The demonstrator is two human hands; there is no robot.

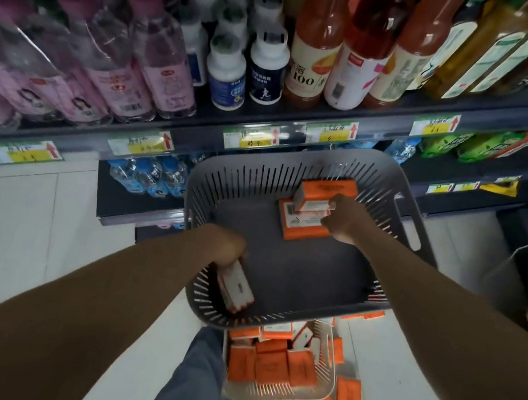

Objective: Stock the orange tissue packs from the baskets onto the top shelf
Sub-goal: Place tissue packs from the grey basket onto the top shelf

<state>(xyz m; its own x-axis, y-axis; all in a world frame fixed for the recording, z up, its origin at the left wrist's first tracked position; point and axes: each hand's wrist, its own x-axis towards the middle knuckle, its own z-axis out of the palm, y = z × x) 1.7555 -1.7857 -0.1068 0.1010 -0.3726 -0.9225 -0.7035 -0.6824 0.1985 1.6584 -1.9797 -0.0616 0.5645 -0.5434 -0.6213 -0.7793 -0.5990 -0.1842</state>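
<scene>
A dark grey slatted basket (282, 272) sits in front of the shelves. My left hand (226, 245) grips an orange and white tissue pack (236, 287) at the basket's near left corner. My right hand (344, 217) grips another orange tissue pack (313, 197) near the far right, above a flat pack (303, 225) lying on the basket floor. One more pack (330, 184) leans against the far wall. Below it, a pale basket (325, 393) holds several orange packs (271, 362), and a few lie loose on the floor (349, 395).
Shelves ahead hold pink bottles (104, 64), white bottles (227, 73), orange drink bottles (317, 52) and olive bottles (486, 51), with yellow price tags (255, 136) on the edges. Water bottles (152, 177) fill a low shelf. My trouser leg (200, 373) is below.
</scene>
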